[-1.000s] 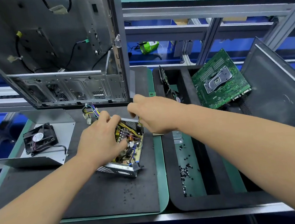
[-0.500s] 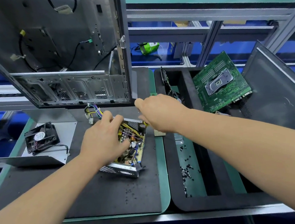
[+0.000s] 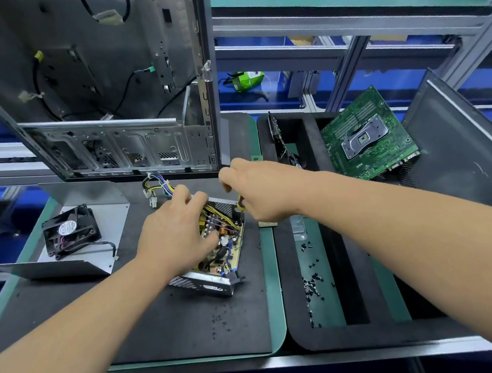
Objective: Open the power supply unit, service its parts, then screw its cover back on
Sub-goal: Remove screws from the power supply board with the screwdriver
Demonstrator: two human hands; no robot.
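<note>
While the open silver metal power supply unit (image 3: 214, 247) sits at the centre of the frame on the black foam mat (image 3: 176, 324), both hands work at its far rim. Its cover is off, so the tan circuit board with yellow wiring and a copper coil lies exposed. The left hand (image 3: 175, 233) arches over the board, fingers curled down onto the housing's far edge and thumb resting among the components, probably to steady the box. The right hand (image 3: 260, 194) comes in from the right of the frame with fingers curled together round a slim yellow-and-black tool (image 3: 241, 202), most likely a screwdriver; its tip is hidden, so I cannot tell what it touches. A bundle of coloured cables with white plugs (image 3: 156, 187) trails from the unit toward the top of the frame, out of the way. At the left, a black cooling fan (image 3: 70, 231) rests on a bent grey sheet-metal panel (image 3: 101, 227), seemingly the removed cover, parked aside. Small black screws (image 3: 313, 287) lie in the black foam tray (image 3: 324, 339) on the right, handy for reassembly. A green motherboard (image 3: 367, 135) leans at the upper right.
</note>
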